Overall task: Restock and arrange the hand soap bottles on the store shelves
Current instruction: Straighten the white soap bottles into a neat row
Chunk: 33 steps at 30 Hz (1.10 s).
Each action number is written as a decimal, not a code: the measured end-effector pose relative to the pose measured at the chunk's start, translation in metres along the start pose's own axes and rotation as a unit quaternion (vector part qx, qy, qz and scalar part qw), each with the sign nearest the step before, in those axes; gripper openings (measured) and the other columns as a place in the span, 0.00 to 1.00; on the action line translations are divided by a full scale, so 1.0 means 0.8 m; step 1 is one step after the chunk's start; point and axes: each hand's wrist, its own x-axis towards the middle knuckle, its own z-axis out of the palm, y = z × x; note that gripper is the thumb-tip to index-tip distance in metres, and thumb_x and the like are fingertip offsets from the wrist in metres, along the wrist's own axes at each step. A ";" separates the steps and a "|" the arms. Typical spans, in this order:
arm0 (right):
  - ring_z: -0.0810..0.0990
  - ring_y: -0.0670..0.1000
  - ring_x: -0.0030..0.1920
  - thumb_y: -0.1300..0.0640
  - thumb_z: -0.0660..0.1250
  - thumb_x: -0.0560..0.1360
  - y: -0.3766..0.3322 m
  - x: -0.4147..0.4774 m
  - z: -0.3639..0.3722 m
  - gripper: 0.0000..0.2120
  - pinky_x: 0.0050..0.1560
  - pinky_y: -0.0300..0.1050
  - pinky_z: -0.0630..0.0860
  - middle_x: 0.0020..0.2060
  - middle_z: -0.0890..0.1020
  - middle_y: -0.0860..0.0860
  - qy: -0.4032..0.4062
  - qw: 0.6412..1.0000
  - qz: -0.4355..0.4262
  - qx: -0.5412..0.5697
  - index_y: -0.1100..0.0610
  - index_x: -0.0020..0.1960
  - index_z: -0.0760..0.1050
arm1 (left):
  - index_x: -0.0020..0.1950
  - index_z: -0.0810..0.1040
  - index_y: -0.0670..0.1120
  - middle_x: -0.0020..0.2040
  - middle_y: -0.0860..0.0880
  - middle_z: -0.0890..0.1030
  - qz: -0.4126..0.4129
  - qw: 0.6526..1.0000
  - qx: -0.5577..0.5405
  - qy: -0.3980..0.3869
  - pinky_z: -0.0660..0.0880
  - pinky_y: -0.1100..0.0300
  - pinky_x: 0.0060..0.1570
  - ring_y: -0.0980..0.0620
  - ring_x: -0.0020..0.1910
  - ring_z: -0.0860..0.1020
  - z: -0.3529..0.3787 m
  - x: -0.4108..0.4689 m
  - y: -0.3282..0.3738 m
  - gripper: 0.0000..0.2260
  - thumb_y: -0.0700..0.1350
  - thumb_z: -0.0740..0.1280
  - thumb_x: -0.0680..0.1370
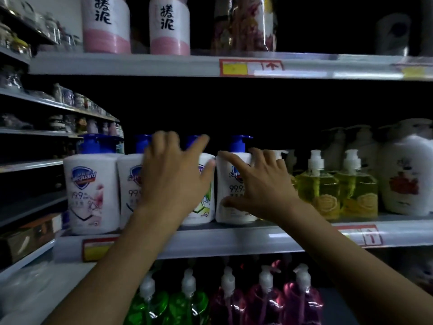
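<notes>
Store aisle, dim; white metal shelving in tiers, dark behind the goods.

Middle shelf [234,240]: holds the task's stock, with price tags along its front lip.

Soap bottles, white with blue pumps: a row of four standing upright, sides touching or nearly so. The fourth bottle [230,184] is in hand; the third bottle [206,195] stands just left of that grasp, the first bottle [91,193] furthest left of it.

Yellow bottles [337,191]: two, clear, just right of the grasp.

Left hand [173,179]: spread flat over the second and third bottles, fingers loose, pressing rather than closing on anything.

Right hand [262,186]: wrapped round the fourth bottle's right side, thumb across the label, fingers behind.

Handling, as judged: full bottles, fairly heavy, stiff plastic with a smooth, somewhat slippery skin. Best taken round the broad body, low, as now; the pump neck is the weak point. Sliding on the shelf suits better than lifting.
</notes>
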 end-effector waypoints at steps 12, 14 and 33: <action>0.62 0.58 0.72 0.29 0.68 0.63 0.015 0.000 0.006 0.47 0.63 0.56 0.63 0.71 0.63 0.53 0.020 0.999 0.009 0.036 0.36 0.73 0.46 | 0.72 0.59 0.58 0.59 0.41 0.74 0.034 0.989 0.031 -0.139 0.52 0.46 0.73 0.42 0.66 0.66 0.037 0.020 -0.010 0.20 0.53 0.55 0.79; 0.62 0.57 0.72 0.30 0.69 0.64 0.017 -0.002 0.006 0.47 0.63 0.57 0.63 0.71 0.64 0.53 0.028 0.999 0.013 0.041 0.36 0.73 0.46 | 0.70 0.59 0.58 0.57 0.43 0.74 0.047 0.986 0.028 -0.157 0.46 0.46 0.74 0.44 0.66 0.66 0.035 0.023 -0.018 0.19 0.52 0.53 0.79; 0.71 0.60 0.65 0.48 0.65 0.71 0.100 -0.082 0.007 0.24 0.57 0.55 0.71 0.66 0.71 0.56 0.194 0.963 0.089 0.165 0.48 0.66 0.71 | 0.65 0.72 0.46 0.57 0.40 0.72 0.036 0.998 -0.018 -0.054 0.73 0.46 0.48 0.39 0.56 0.71 0.010 -0.020 0.038 0.17 0.47 0.59 0.77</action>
